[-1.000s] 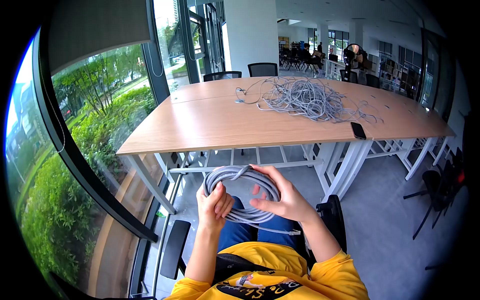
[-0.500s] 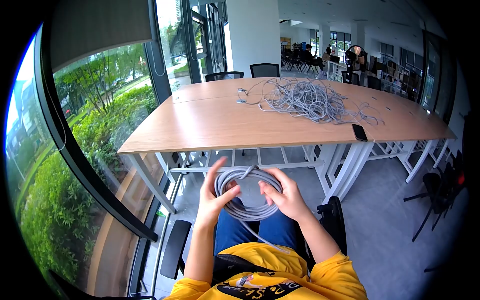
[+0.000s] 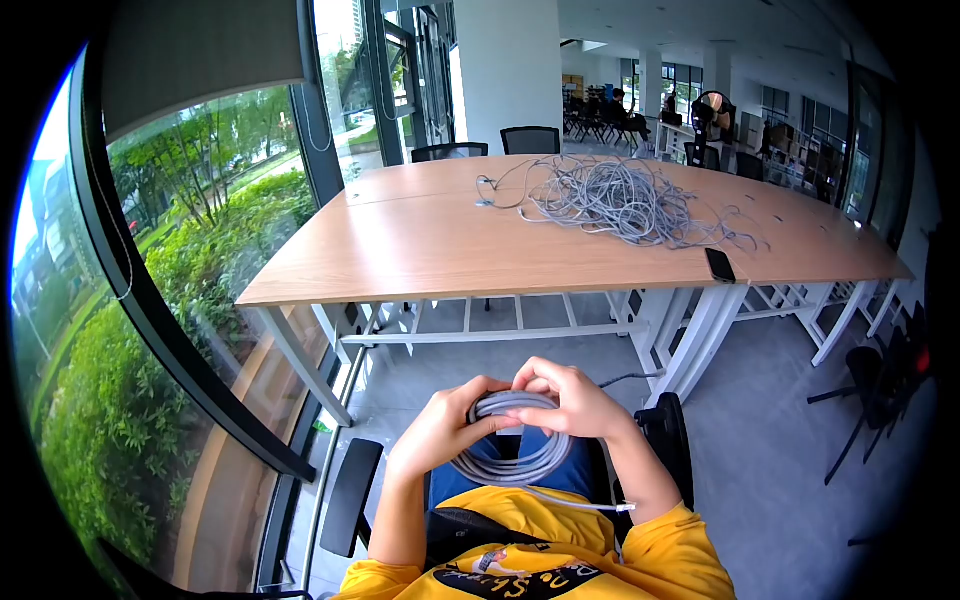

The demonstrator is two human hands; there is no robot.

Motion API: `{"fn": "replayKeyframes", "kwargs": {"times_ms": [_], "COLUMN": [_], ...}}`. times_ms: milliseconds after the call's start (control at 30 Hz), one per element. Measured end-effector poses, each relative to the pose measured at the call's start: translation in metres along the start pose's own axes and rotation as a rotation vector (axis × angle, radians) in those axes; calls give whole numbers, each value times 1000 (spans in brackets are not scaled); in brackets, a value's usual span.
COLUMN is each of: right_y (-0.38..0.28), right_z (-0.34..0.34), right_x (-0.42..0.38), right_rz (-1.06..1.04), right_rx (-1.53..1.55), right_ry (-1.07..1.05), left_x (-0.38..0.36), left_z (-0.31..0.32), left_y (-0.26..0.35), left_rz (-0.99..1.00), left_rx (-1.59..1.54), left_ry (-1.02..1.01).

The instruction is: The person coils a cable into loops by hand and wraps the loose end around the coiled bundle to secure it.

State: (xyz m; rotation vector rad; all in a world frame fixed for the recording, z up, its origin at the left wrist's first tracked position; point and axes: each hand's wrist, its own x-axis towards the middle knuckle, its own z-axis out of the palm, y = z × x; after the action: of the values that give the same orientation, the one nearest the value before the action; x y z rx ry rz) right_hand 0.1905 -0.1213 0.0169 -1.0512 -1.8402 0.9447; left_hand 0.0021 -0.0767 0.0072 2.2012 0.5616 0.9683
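A grey cable coil (image 3: 515,472) is held upright over my lap, in front of the blue trousers. My left hand (image 3: 447,422) wraps its fingers and thumb round the coil's upper left side. At the top right, my right hand (image 3: 577,400) pinches the same coil, fingertips near those of my left hand. One cable end with a pale connector (image 3: 625,507) hangs out to the lower right, by my right forearm. Another dark stretch of cable (image 3: 632,378) sticks out behind my right hand.
On the wooden table (image 3: 400,240) ahead lie a tangled heap of grey cable (image 3: 620,200) and a black phone (image 3: 719,265) near the front edge. Chair armrests (image 3: 352,497) flank me. Windows stand at left; seated people (image 3: 625,112) are far back.
Both hands and the coil have moved down towards my lap. My left fingers have closed on the coil, and my hands are nearer each other. The connector end has swung to the right.
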Motion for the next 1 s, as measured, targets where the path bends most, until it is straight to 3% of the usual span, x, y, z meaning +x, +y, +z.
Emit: {"fn": "replayKeyframes", "kwargs": {"times_ms": [100,133,167,233,400,533,600,700,767,900,1000], "right_y": [-1,-1,0,6,33,31,32,29,32,42,34], "right_z": [-1,-1,-1,-4,-12,-10,-14,-19,-18,-5,-6], "right_x": [0,-2,-3,-1,-1,-1,-4,-6,-5,-7,-7], "right_rz": [1,-40,-36,-167,-92,-125,-137,-96,-58,12,-42], "right_rx": [82,149,150,169,-130,-52,92,257,395,746,759], "right_ry": [-37,-44,-44,112,301,275,118,44,50,100,41], "left_x": [-1,-2,-2,-4,-7,-9,-7,-5,0,3,3], "left_z": [-4,-8,-7,-11,-20,-26,-24,-21,-11,-2,6], "left_y": [5,12,8,6,-2,6,4,-2,-7,-14,-24], "left_rz": [15,-64,-2,-119,-100,-256,-224,-202,-103,-201,-231], "left_rx": [-5,-4,31,-56,-56,-143,-61,63,-54,-521,-760], "left_ry": [26,-11,53,126,433,318,343,351,483,218,301]}}
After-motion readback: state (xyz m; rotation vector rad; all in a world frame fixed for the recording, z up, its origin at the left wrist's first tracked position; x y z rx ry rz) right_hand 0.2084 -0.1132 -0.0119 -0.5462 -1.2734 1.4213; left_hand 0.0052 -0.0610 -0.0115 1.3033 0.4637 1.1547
